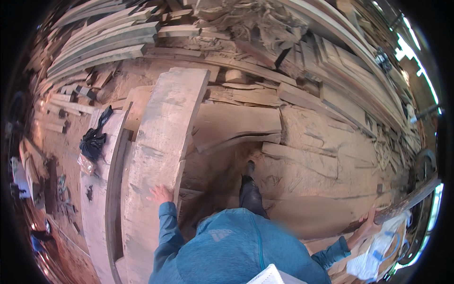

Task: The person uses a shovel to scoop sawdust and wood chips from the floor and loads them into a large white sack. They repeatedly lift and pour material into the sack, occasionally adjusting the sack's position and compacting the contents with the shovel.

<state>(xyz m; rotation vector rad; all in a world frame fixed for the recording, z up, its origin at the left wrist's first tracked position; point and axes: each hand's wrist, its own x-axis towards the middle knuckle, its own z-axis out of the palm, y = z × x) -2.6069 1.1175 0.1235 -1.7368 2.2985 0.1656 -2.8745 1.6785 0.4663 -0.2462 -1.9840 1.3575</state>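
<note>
Two hands reached out to either side of a person in a blue hooded top, seen from above in a timber yard. Left hand [161, 194] lay flat, fingers spread, on the near part of a long, broad, pale plank [163, 142] that ran away from the person and rested on other boards. Right hand [368, 222] gripped the near end of a dark, narrow beam [406, 201] at the far right, fingers curled around it. Just below that hand hung a white sack with blue straps [376, 251]. A black cloth [94, 137] lay crumpled on a thinner board left of the plank. One dark boot [249, 189] stood on rough slabs between the hands. Stacked planks [101, 42] filled the upper left
</note>
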